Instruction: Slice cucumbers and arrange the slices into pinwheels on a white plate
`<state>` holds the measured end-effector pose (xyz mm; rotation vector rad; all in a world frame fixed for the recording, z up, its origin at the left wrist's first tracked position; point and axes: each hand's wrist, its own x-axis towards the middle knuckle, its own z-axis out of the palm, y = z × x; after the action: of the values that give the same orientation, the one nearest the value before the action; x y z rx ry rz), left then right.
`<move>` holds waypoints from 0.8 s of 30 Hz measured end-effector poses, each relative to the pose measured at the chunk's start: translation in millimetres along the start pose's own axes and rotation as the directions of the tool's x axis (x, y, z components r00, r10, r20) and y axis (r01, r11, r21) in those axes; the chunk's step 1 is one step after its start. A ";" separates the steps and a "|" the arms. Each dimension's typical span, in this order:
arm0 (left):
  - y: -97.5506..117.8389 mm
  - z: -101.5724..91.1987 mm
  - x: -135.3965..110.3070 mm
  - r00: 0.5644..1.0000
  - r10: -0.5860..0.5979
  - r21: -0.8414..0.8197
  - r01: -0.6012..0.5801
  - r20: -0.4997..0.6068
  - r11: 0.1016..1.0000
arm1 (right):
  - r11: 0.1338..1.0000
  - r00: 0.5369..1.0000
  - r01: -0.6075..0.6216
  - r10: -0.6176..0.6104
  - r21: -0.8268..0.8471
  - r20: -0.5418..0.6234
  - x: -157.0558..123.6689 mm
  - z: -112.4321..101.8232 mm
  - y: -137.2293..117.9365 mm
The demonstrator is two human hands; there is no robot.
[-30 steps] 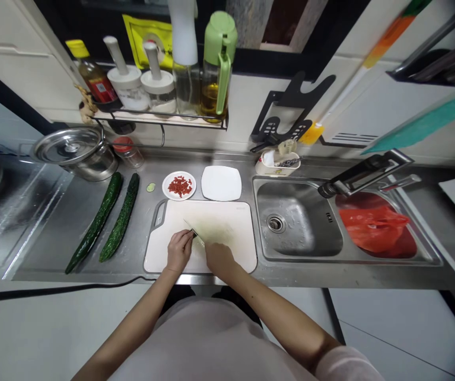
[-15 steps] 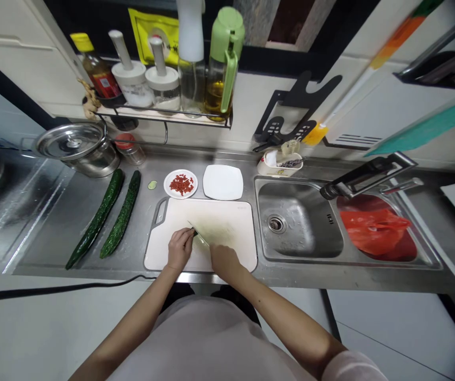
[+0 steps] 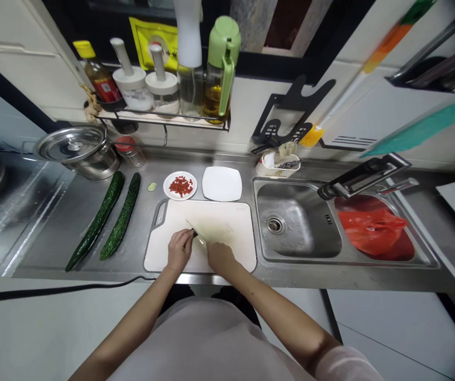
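A white cutting board lies on the steel counter in front of me, with pale green chopped pieces spread on its middle. My right hand is closed round the handle of a knife, whose blade points up and left over the board. My left hand rests on the board beside the blade, fingers curled, fingertips touching the knife near its heel. Whether anything lies under those fingers is hidden.
Two whole cucumbers lie left of the board, with one cucumber slice near them. A small plate of red bits and an empty white plate sit behind the board. The sink is right; a lidded pot stands far left.
My right hand shifted slightly right and then back left with the knife. The left hand stayed in place on the board.
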<state>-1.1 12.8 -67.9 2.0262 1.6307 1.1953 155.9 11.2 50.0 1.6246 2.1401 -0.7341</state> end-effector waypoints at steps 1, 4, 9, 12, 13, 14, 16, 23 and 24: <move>0.0 0.0 -0.1 1.000 0.000 -0.001 0.000 0.000 1.000 | 1.000 1.000 0.000 0.000 0.002 0.000 1.6 1.0 0.1; -0.5 0.4 -0.4 1.000 -0.002 -0.001 0.002 0.003 1.000 | 1.000 1.000 0.009 -0.009 0.010 -0.004 7.3 5.2 0.9; -0.4 0.3 -0.1 1.000 -0.009 0.007 0.009 0.003 1.000 | 0.999 0.999 0.027 -0.025 0.032 -0.048 14.6 11.1 2.1; 1.1 -0.7 0.9 1.000 -0.009 0.005 0.009 0.004 1.000 | 0.999 0.998 0.029 -0.027 0.036 -0.054 15.9 12.1 2.7; 1.5 -1.0 1.1 1.000 -0.009 0.004 0.009 0.005 1.000 | 0.999 0.998 0.029 -0.027 0.035 -0.055 15.9 12.2 2.9; 1.8 -1.2 1.3 1.000 -0.009 0.003 0.009 0.006 1.000 | 0.999 0.998 0.029 -0.027 0.033 -0.054 15.9 12.4 3.2; 1.8 -1.2 1.2 1.000 -0.008 0.006 0.008 0.007 1.000 | 0.999 0.998 0.031 -0.030 0.030 -0.051 15.8 12.7 3.6; 0.3 -0.6 0.1 1.000 0.006 0.020 -0.006 0.000 1.000 | 0.998 0.993 0.048 -0.044 0.032 -0.113 20.7 17.6 1.6; 0.3 -0.7 0.1 1.000 0.008 0.021 -0.008 -0.002 1.000 | 0.998 0.991 0.052 -0.048 0.029 -0.122 22.3 18.8 0.9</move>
<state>-1.5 12.6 -67.2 2.0468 1.6441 1.1878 150.0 17.5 22.1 1.6770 2.2729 -0.7049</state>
